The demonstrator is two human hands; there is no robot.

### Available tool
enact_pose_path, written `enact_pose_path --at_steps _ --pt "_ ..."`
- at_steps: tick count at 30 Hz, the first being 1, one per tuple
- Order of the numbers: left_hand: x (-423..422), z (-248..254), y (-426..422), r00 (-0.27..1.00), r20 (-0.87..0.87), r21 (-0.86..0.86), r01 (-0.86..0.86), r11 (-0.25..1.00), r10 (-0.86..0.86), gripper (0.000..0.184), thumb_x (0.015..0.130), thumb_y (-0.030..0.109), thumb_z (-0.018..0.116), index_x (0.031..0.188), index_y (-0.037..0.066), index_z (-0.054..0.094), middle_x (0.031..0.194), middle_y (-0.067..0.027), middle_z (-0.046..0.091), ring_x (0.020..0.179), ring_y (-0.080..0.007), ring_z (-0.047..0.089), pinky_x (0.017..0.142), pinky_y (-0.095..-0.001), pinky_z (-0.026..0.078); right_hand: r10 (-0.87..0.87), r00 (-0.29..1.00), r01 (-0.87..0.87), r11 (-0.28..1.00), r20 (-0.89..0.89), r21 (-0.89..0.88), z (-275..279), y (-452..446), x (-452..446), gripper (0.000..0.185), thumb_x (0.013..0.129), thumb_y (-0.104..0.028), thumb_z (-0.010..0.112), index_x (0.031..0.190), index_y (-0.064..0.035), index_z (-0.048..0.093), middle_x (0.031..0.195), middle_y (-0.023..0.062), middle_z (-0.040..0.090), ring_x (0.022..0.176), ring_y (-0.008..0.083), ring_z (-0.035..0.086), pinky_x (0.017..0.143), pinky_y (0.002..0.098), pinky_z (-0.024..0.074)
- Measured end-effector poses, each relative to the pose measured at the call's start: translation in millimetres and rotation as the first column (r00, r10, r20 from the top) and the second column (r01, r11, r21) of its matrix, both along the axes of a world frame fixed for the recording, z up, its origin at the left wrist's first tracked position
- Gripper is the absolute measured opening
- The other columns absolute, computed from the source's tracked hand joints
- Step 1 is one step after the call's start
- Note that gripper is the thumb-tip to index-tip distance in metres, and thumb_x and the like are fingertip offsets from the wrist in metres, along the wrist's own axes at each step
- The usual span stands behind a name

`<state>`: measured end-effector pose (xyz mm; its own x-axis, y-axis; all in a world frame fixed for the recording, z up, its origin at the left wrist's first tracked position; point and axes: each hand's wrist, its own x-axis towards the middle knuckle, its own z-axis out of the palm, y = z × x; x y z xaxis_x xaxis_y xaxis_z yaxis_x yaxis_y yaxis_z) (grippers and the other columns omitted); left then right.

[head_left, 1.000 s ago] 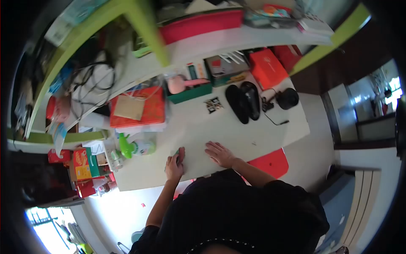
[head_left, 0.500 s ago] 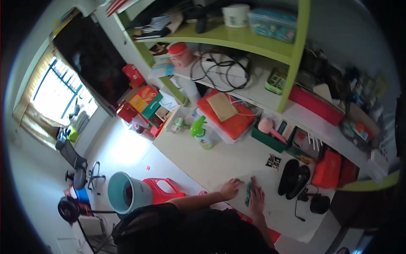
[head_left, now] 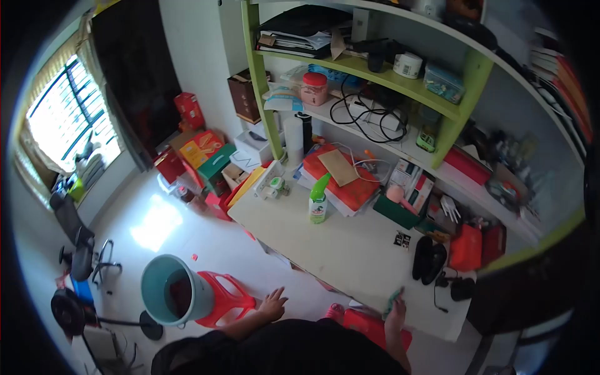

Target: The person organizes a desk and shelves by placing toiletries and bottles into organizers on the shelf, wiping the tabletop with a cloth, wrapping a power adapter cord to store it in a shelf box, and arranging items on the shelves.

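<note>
My right hand [head_left: 395,317] is at the front edge of the white desk [head_left: 300,240], its fingers closed around a small green cloth [head_left: 392,302]. Off the desk, my left hand [head_left: 272,305] hangs over the floor with its fingers spread and nothing in it. A spray bottle [head_left: 317,203] with a bright green head stands upright on the desk. A black glasses-style case [head_left: 429,259] lies open near the right end, with a black cabled device [head_left: 462,289] beside it.
Left of me, a teal bucket [head_left: 167,290] with dark red contents rests on a red stool [head_left: 228,300]. A green-framed shelf [head_left: 450,134] rises behind the desk. Red folders [head_left: 350,190] and a green box [head_left: 397,211] line its back. A black office chair [head_left: 81,247] stands farther left.
My left hand has moved left, off the desk. My right hand has drawn the cloth toward the desk's front edge. The view has shifted, showing more of the shelf.
</note>
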<state>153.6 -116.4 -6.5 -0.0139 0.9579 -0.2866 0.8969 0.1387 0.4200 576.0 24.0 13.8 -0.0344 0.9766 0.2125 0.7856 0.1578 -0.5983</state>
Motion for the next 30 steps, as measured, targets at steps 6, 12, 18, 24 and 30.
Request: enact_pose_path --at_steps 6,12,18,24,30 --pt "-75.7 -69.8 -120.5 0.777 0.486 -0.364 -0.236 0.901 0.4 0.042 0.081 0.033 0.061 0.116 0.01 0.062 0.136 -0.0197 0.043 0.127 -0.0374 0.04 0.102 -0.042 0.037 0.612 0.753 -0.603 0.789 0.244 -0.117 11.2 -59.9 -123.7 0.032 0.083 -0.011 0.052 0.113 -0.0033 0.057 0.126 0.0126 0.053 0.118 0.0321 0.049 0.097 0.0393 0.0425" --pt "-78.9 54.1 -122.9 -0.317 0.776 -0.627 -0.289 0.723 0.545 0.049 0.09 0.036 0.055 0.13 0.009 0.047 0.116 -0.0166 0.059 0.096 -0.0371 0.062 0.085 -0.0504 0.049 0.806 0.495 -0.868 0.441 -0.324 -0.23 72.3 -124.5 -328.3 0.03 0.091 -0.01 0.048 0.119 -0.0034 0.056 0.125 0.0142 0.056 0.114 0.0295 0.054 0.096 0.0361 0.0439" --pt "-112.4 73.1 -113.3 -0.392 0.821 -0.534 -0.268 0.802 0.415 0.032 0.092 0.022 0.05 0.111 -0.004 0.049 0.101 -0.0189 0.061 0.084 -0.0353 0.065 0.068 -0.0435 0.056 0.844 0.476 -0.857 0.508 -0.247 0.084 135.9 -75.4 -373.3 0.027 0.092 -0.015 0.052 0.115 -0.0005 0.058 0.121 0.018 0.057 0.114 0.0304 0.054 0.098 0.0364 0.0416" --pt "-114.7 70.6 -127.4 -0.302 0.774 -0.631 -0.309 0.712 0.556 0.026 0.091 0.017 0.049 0.105 -0.004 0.051 0.09 -0.0173 0.062 0.077 -0.0314 0.065 0.064 -0.0426 0.055 0.581 0.813 -0.517 0.748 -0.035 0.416 222.3 48.9 -326.8 0.017 0.087 -0.009 0.054 0.1 0.0 0.06 0.111 0.0188 0.059 0.109 0.0336 0.055 0.094 0.0398 0.043" --pt "-103.9 63.6 -69.8 -0.249 0.786 -0.618 -0.348 0.705 0.566 0.022 0.089 0.012 0.05 0.105 -0.002 0.051 0.088 -0.0151 0.06 0.073 -0.0289 0.064 0.062 -0.0416 0.055 0.257 0.966 -0.187 0.673 0.011 0.716 335.5 203.5 -278.7 0.026 0.078 -0.009 0.063 0.102 0.0012 0.059 0.116 0.0258 0.053 0.115 0.042 0.046 0.098 0.0446 0.0379"
